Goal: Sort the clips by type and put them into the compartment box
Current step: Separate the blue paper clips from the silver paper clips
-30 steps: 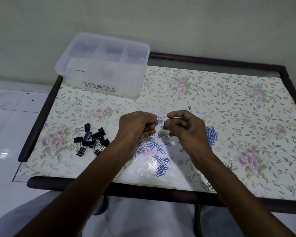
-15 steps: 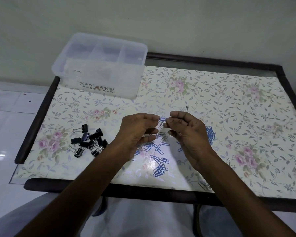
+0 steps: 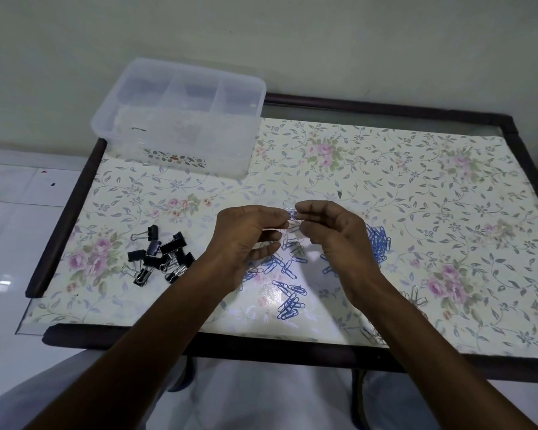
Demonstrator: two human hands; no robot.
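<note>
We see the compartment box (image 3: 180, 119) at the desk's (image 3: 416, 187) far left corner; through its cloudy walls we cannot tell what the compartments hold. Nearer us than the box, the left hand (image 3: 246, 240) and right hand (image 3: 333, 231) pinch one paper clip (image 3: 292, 216) between them. Blue paper clips (image 3: 288, 302) lie scattered below, black binder clips (image 3: 160, 259) nearer than the box.

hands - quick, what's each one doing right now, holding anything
Left hand: pinching a paper clip at its fingertips.
Right hand: pinching the same small clip from the other side.
</note>
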